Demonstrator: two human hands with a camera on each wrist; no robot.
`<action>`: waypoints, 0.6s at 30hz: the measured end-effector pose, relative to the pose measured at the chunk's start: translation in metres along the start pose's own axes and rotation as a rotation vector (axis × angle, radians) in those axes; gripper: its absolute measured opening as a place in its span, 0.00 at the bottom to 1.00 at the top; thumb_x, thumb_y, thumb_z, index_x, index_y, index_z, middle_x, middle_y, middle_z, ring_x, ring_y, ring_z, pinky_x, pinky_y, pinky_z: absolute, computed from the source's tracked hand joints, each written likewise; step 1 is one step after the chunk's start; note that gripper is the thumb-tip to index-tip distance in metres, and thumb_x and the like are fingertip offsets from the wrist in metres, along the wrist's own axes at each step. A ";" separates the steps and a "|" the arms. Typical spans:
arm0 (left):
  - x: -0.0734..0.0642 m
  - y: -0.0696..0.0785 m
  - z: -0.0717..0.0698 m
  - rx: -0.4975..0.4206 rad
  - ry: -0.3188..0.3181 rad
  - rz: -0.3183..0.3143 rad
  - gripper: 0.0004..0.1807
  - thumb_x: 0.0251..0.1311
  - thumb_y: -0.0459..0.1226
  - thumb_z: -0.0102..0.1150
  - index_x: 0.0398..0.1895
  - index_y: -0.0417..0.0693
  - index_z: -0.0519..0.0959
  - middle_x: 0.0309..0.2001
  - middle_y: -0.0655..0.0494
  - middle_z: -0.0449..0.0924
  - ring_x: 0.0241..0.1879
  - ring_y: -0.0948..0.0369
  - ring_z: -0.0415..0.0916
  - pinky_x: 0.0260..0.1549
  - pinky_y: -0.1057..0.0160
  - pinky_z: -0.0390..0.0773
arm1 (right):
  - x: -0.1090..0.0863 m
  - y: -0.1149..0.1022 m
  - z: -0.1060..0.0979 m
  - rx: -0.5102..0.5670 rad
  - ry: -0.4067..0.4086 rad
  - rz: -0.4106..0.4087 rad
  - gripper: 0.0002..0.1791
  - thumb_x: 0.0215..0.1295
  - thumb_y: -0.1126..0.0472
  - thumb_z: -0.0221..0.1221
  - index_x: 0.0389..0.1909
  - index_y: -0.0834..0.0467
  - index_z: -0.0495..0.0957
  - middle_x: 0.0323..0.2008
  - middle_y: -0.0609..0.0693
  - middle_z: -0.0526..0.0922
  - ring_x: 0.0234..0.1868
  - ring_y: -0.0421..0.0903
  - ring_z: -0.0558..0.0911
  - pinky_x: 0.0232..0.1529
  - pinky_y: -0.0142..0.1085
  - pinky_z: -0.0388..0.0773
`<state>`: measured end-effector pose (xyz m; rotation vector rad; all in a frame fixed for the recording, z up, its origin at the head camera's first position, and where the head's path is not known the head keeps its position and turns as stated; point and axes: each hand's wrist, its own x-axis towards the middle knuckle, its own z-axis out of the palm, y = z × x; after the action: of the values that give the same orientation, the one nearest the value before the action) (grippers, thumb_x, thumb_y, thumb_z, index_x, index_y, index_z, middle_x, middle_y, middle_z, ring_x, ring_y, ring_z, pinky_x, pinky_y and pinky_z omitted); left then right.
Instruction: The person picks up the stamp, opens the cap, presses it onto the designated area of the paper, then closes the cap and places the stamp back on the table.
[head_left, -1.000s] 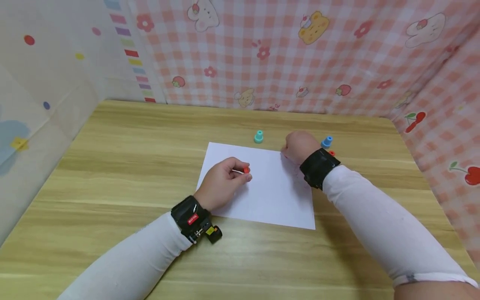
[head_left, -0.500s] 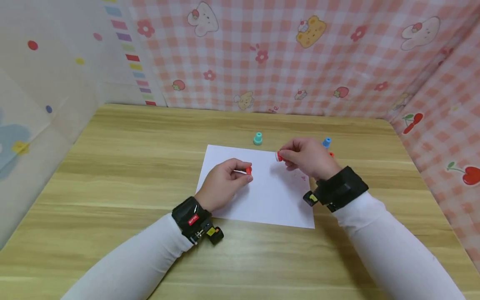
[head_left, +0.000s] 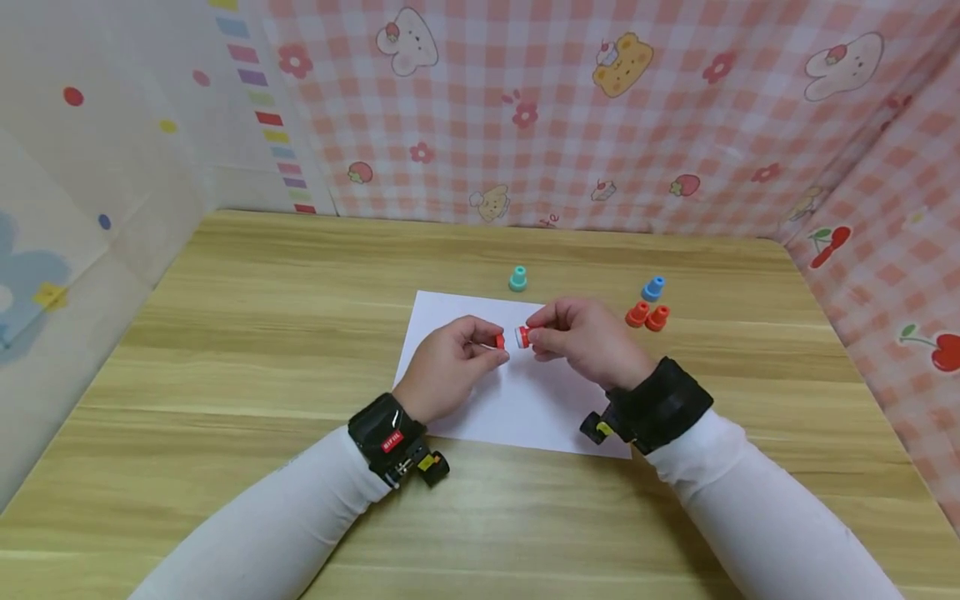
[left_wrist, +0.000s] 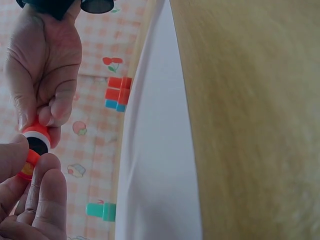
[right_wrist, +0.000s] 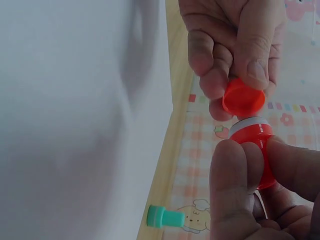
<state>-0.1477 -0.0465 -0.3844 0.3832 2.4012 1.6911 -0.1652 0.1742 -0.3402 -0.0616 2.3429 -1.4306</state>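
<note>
Between thumb and fingers, my left hand [head_left: 450, 367] pinches a small red cap [head_left: 500, 341]. My right hand [head_left: 596, 342] holds a red stamp [head_left: 523, 337] with a white band, its end pointing left at the cap. In the head view a narrow gap seems to separate the two. The left wrist view shows the dark stamping face of the stamp [left_wrist: 37, 140] near the cap [left_wrist: 30, 165]. From the right wrist side, the hollow of the cap [right_wrist: 245, 97] is visible just above the stamp [right_wrist: 252, 131]. A white sheet of paper [head_left: 517, 408] lies beneath both hands.
A teal stamp [head_left: 518, 279] stands behind the paper. To the right are a blue stamp [head_left: 653, 289] and two red ones, the nearer-left red stamp [head_left: 637, 314] and the other red stamp [head_left: 657, 317]. Patterned cloth [head_left: 480, 108] hangs behind the wooden table [head_left: 300, 275].
My right hand has lifted the stamp from the paper's far right corner, turned it, and carried it left toward the cap. The two red stamps behind it are uncovered. My left hand hardly moved.
</note>
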 end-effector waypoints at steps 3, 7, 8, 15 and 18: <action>0.000 0.001 0.000 0.009 0.010 0.001 0.16 0.66 0.37 0.72 0.54 0.45 0.84 0.45 0.56 0.89 0.44 0.63 0.89 0.43 0.64 0.85 | -0.001 0.000 0.004 -0.007 -0.011 -0.008 0.10 0.74 0.63 0.64 0.52 0.62 0.84 0.47 0.60 0.87 0.42 0.50 0.86 0.54 0.41 0.88; 0.000 0.001 -0.001 0.012 0.016 0.013 0.13 0.65 0.37 0.73 0.51 0.47 0.85 0.44 0.58 0.90 0.43 0.64 0.88 0.42 0.64 0.85 | -0.002 -0.001 0.008 -0.005 -0.016 -0.034 0.10 0.74 0.64 0.65 0.51 0.62 0.84 0.44 0.59 0.87 0.42 0.50 0.86 0.53 0.41 0.88; 0.000 0.001 0.000 0.012 0.017 0.018 0.13 0.65 0.37 0.73 0.50 0.47 0.85 0.44 0.58 0.90 0.43 0.64 0.88 0.43 0.64 0.85 | -0.003 0.000 0.008 -0.004 -0.015 -0.040 0.10 0.73 0.64 0.65 0.51 0.62 0.84 0.43 0.58 0.87 0.42 0.49 0.86 0.52 0.41 0.88; 0.001 -0.001 0.001 -0.015 0.007 0.037 0.12 0.65 0.36 0.73 0.50 0.46 0.85 0.44 0.55 0.90 0.42 0.65 0.87 0.43 0.67 0.85 | -0.004 -0.001 0.012 -0.015 -0.004 -0.039 0.09 0.73 0.64 0.65 0.51 0.61 0.85 0.41 0.57 0.88 0.42 0.49 0.86 0.52 0.44 0.88; 0.001 -0.001 0.001 -0.006 0.007 0.032 0.12 0.65 0.37 0.73 0.49 0.46 0.86 0.44 0.56 0.90 0.41 0.65 0.87 0.42 0.68 0.85 | -0.003 -0.001 0.014 -0.021 -0.006 -0.035 0.09 0.73 0.63 0.65 0.51 0.61 0.85 0.41 0.58 0.89 0.41 0.48 0.86 0.53 0.45 0.87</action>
<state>-0.1483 -0.0461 -0.3856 0.4176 2.4068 1.7156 -0.1577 0.1624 -0.3442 -0.1130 2.3634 -1.4207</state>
